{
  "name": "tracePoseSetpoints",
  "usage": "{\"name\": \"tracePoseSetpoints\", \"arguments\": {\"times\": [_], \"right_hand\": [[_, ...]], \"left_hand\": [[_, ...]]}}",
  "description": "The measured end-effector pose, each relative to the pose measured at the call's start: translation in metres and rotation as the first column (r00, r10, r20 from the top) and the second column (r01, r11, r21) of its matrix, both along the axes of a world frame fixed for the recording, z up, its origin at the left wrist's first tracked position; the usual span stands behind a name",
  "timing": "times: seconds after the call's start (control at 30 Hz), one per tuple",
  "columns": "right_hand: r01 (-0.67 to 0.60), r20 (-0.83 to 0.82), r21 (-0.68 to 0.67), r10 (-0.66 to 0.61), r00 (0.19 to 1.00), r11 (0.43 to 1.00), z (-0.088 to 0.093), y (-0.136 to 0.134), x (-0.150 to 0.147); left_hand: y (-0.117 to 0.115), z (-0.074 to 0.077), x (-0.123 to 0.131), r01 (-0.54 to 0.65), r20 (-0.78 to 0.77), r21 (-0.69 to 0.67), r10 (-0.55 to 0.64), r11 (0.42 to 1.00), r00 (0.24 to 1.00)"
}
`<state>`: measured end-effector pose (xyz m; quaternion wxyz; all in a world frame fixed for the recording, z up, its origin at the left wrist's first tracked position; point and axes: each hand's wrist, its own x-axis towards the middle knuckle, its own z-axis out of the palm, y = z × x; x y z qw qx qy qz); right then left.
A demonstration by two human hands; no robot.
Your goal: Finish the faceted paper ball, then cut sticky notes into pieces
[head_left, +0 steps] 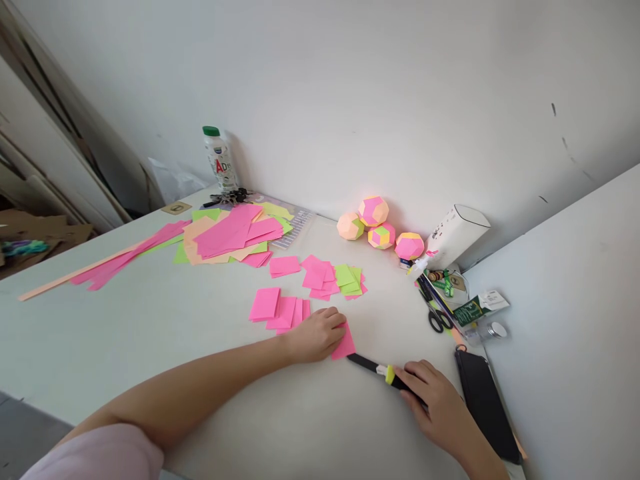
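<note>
My right hand (433, 400) is closed round the handle of a utility knife (365, 363) with a long dark blade and a yellow-green part near the grip. The blade's tip lies at the lower corner of a pink paper piece (344, 345). Pressed over that same paper is my left hand (319, 335), its fingers curled and close together; the covered part is hidden. Folded pink papers (265, 305) overlap just left of this hand. Beyond it lie loose pink squares (317, 273) and a few green paper squares (349, 279).
Coloured sheets (230, 233) and long strips (130, 257) spread at the left. A bottle (220, 160), faceted paper balls (381, 235) and a white box (457, 233) stand along the wall. Scissors (439, 319), a small jar (487, 331) and a black pouch (485, 400) line the right side.
</note>
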<state>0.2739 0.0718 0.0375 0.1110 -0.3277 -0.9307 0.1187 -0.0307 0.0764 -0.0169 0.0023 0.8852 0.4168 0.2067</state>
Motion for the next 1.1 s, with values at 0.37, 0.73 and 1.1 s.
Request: {"name": "tracePoseSetpoints", "arguments": {"times": [0.37,0.73,1.1], "right_hand": [[-0.009,0.016,0.025,0.009,1.000,1.000,-0.005,-0.001,-0.001],[-0.008,0.046,0.004,0.007,0.999,1.000,-0.008,-0.009,-0.010],[0.008,0.053,0.008,-0.008,0.999,1.000,-0.007,-0.005,-0.004]], "left_hand": [[-0.010,0.005,0.010,-0.022,-0.108,0.054,0.028,0.998,0.994],[-0.011,0.006,0.010,-0.007,-0.195,0.165,0.040,0.986,0.980],[-0.011,0.007,0.010,-0.013,-0.189,0.171,0.046,0.985,0.981]]}}
